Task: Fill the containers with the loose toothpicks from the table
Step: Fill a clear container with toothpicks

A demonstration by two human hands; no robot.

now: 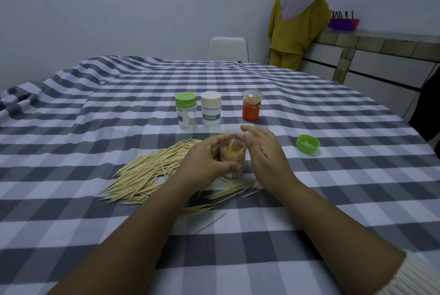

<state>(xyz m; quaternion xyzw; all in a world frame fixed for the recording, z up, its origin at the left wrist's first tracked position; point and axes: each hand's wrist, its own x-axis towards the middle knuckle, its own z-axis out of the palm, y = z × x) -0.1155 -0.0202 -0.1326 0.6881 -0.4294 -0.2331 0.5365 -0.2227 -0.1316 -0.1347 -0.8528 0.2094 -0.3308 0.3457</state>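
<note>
Left hand [204, 163], fingers curled around the open clear container [234, 163], which stands upright on the checked bench [333, 199] packed with toothpicks. Right hand [264, 151] beside the rim, fingers straight and slightly apart, holding nothing. Loose toothpicks [147, 173] lie heaped just left of the container. Green lid [307, 144] lies to the right. Behind stand three closed containers: green-capped [186, 110], cream-capped [211, 107], orange [252, 105].

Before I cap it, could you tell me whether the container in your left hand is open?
Open: the clear container has no lid, toothpick tips poke out, and a loose green lid lies apart.
</note>
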